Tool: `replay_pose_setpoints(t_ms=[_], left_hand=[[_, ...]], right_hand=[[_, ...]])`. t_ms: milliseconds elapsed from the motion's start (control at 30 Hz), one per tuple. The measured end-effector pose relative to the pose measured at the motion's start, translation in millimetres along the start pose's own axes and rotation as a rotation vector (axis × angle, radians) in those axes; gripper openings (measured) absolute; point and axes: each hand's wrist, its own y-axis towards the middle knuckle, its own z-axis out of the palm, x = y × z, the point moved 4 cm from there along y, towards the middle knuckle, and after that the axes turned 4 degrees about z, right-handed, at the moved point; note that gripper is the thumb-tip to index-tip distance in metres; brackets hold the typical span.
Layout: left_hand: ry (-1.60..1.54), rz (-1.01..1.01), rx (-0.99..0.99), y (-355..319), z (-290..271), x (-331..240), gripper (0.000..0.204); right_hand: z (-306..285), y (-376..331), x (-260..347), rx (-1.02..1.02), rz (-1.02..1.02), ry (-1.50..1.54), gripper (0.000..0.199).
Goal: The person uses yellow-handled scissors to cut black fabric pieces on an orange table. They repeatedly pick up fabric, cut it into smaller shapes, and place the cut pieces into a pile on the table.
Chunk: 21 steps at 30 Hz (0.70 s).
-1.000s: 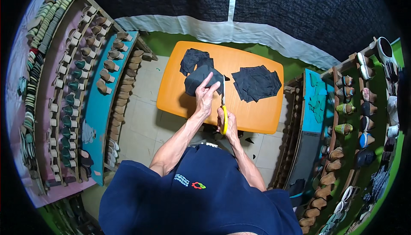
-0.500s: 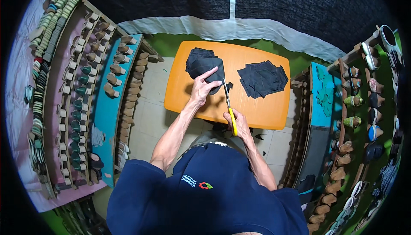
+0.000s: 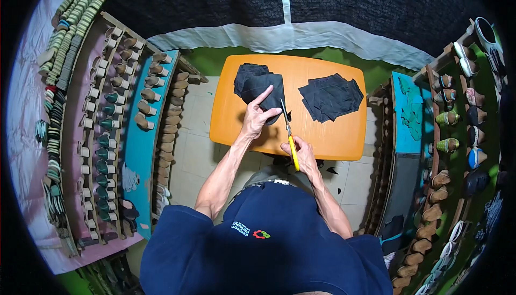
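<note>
The left hand (image 3: 255,121) (forefinger splayed from thumb) holds a black piece (image 3: 276,98).

From the head camera's feed, I make out short lines of white lettering (image 3: 240,228) beside a small red-and-green emblem (image 3: 262,235), both on the front of the navy-blue short-sleeved shirt (image 3: 199,257).

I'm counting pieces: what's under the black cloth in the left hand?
Around the held cloth, the left pile and orange table show; whatever lies directly beneath is hidden.
</note>
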Motion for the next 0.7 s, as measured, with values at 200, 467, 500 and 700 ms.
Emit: replay_pose_setpoints(t_ms=[200, 467, 500, 700], left_hand=[[0.007, -0.021, 0.024, 1.4, 3.0, -3.2, 0.08], [-0.057, 0.038, -0.029, 6.8, 5.4, -0.3, 0.072], [-0.05, 0.018, -0.05, 7.6, 1.6, 0.1, 0.07], [-0.024, -0.004, -0.033, 3.8, 6.0, 3.4, 0.07]], right_hand=[[-4.2, -3.1, 8.5, -0.009, -0.015, 0.013, 0.056], [-6.8, 0.2, -4.5, -0.038, 0.021, 0.047, 0.054], [-1.7, 1.3, -3.9, -0.032, 0.004, 0.052, 0.053], [-5.7, 1.7, 8.7, -0.045, -0.015, 0.037, 0.057]])
